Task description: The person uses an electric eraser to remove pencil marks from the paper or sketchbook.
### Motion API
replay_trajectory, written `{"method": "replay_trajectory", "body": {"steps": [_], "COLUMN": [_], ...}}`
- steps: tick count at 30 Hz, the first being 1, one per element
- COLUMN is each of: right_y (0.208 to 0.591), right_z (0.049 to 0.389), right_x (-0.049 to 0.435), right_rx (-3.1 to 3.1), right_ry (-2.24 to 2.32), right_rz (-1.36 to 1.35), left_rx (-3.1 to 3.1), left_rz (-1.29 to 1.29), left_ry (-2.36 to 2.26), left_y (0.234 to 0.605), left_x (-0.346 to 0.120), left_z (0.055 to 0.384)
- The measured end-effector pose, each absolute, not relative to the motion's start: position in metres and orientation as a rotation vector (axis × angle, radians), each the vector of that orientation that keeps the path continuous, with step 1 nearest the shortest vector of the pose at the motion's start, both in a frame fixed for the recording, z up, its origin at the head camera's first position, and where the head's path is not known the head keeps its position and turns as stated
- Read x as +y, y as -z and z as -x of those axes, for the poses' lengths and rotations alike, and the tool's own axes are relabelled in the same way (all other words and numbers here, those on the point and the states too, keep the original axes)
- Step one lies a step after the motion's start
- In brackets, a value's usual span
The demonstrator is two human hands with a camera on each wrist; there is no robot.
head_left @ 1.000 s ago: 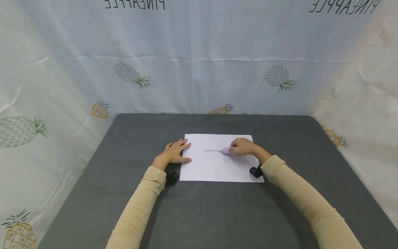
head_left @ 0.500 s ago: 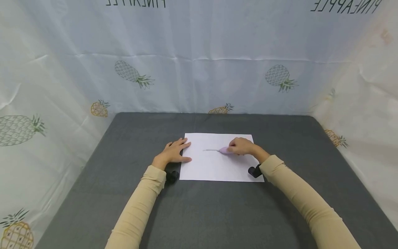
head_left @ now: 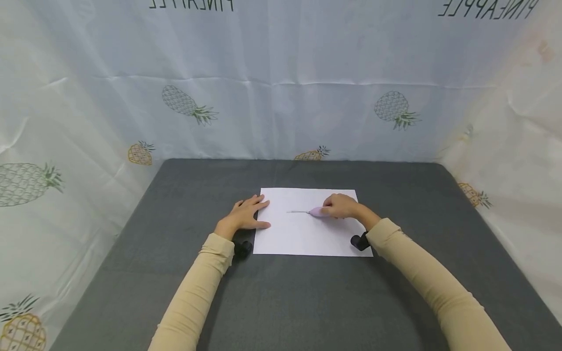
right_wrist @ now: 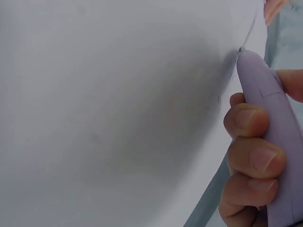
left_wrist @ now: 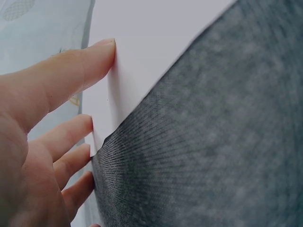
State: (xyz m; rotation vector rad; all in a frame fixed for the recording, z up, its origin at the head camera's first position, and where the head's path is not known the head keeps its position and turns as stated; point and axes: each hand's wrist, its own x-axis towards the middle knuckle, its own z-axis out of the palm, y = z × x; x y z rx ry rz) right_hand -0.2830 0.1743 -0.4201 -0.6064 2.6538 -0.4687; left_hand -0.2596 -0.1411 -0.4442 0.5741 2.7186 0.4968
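Note:
A sheet of white paper (head_left: 303,239) lies on the dark grey table. My left hand (head_left: 246,214) rests at its left edge, fingers spread; in the left wrist view the thumb (left_wrist: 90,64) presses on the paper. With curled fingers, my right hand (head_left: 343,206) grips a lilac electric eraser (right_wrist: 267,101), tapered and pen-shaped, its thumb on a raised button. The eraser's tip meets the right end of a thin grey pencil line (head_left: 296,212). Small dark crumbs (right_wrist: 218,98) lie beside the tip in the right wrist view.
The grey table (head_left: 281,302) ends at a pale curtain (head_left: 272,117) printed with pineapples, which also hangs at both sides. Black wrist-worn cameras sit below the left wrist (head_left: 243,249) and the right wrist (head_left: 361,242), the latter over the paper.
My right hand has shifted very slightly left with the eraser, then stays in place. The left hand keeps its place on the paper.

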Motion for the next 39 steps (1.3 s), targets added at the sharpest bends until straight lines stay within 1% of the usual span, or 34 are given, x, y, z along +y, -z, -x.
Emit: {"method": "replay_trajectory", "body": {"steps": [39], "right_y": [0.4214], "right_z": [0.2832], "right_x": [0.1733], "right_rx": [2.66], "right_ry": [0.491], "right_rz": [0.616], "left_rx": [2.71], "left_rz": [-0.572], "left_ry": [-0.481], "left_y": [0.4447], "left_x": [-0.1382], "left_z": [0.26]}}
